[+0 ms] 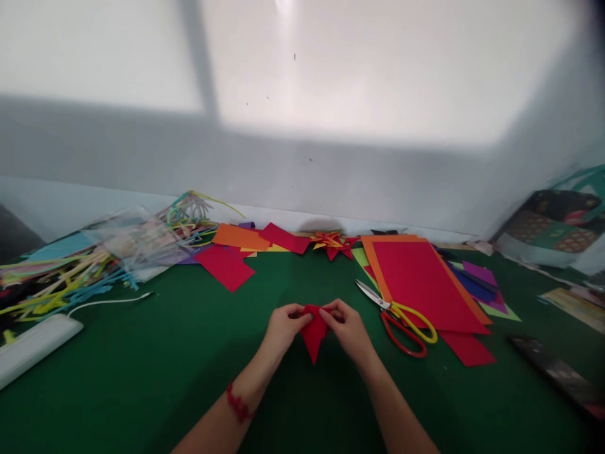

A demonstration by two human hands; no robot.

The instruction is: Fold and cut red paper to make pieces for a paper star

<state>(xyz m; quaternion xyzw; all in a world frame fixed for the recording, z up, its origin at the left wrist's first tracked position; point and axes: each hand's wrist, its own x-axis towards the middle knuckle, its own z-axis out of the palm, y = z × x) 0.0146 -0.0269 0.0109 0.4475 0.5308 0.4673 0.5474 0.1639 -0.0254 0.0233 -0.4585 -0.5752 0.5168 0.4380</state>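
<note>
A small folded piece of red paper [314, 337] is held up between my two hands, its point turned down toward me. My left hand [287, 325] pinches its upper left side, thumb in front and fingers behind. On the upper right, my right hand [345, 321] grips it the same way. Scissors [388, 306] with one yellow and one red handle loop lie to the right of my right hand, blades slightly apart. Beyond my hands, near the wall, sits a star-like cluster of folded red and orange paper [332, 243].
Red sheets [425, 284] over orange ones are stacked at right, a dark phone [558, 375] nearer me. Loose red [225, 266] and orange paper [240, 237] lie back left. Colourful pipe cleaners [85, 274] and a white corded device [40, 343] occupy the left of the green table [155, 372].
</note>
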